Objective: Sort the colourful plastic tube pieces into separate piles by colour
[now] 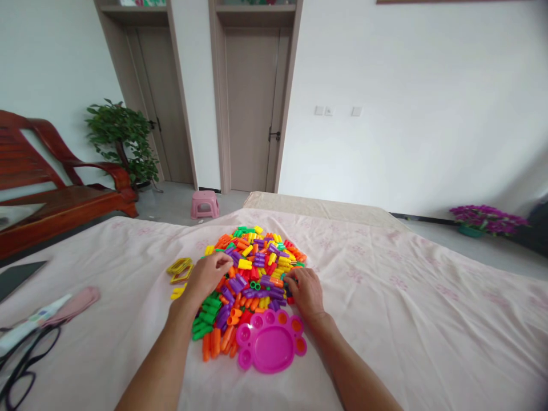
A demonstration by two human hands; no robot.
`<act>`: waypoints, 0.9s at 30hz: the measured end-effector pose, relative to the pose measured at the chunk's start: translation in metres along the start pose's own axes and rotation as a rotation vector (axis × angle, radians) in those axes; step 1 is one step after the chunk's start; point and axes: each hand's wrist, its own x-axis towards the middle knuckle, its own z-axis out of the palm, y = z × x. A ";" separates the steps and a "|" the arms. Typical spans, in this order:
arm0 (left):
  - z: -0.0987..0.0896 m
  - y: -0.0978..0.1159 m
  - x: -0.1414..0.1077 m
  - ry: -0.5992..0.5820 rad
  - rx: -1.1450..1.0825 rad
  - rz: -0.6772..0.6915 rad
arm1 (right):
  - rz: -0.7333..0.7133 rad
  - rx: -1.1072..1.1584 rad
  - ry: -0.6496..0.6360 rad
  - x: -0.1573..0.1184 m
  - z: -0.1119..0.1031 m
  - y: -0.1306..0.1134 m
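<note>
A heap of small plastic pieces [259, 258] in orange, purple, green, yellow and red lies on the cloth, many of them shaped like paired short tubes. My left hand [209, 277] is over the heap's left side, fingers curled together; whatever is between them is hidden. At the right edge, my right hand [307, 290] has its fingers bent in against the pieces, and I cannot make out what they grip. Nearest me is a magenta paw-shaped palette [273, 349] with round cups; orange shows in a few cups on its right side.
Yellow frame-like pieces [180, 268] lie left of the heap. Further left on the pale flowered cloth [385, 319] are glasses [28, 365], a pink pouch [79, 304] and a dark flat object [19, 278]. Beyond stand a pink stool [204, 204] and a wooden bench [55, 200].
</note>
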 end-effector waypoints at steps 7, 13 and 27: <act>0.050 0.044 -0.014 -0.038 0.105 0.289 | -0.003 0.039 -0.023 -0.002 0.002 0.000; 0.058 0.054 -0.021 0.060 0.157 0.417 | 0.018 0.284 0.175 0.000 0.004 -0.002; 0.049 0.048 -0.014 0.090 -0.223 0.141 | 0.060 0.407 0.236 0.004 0.004 0.000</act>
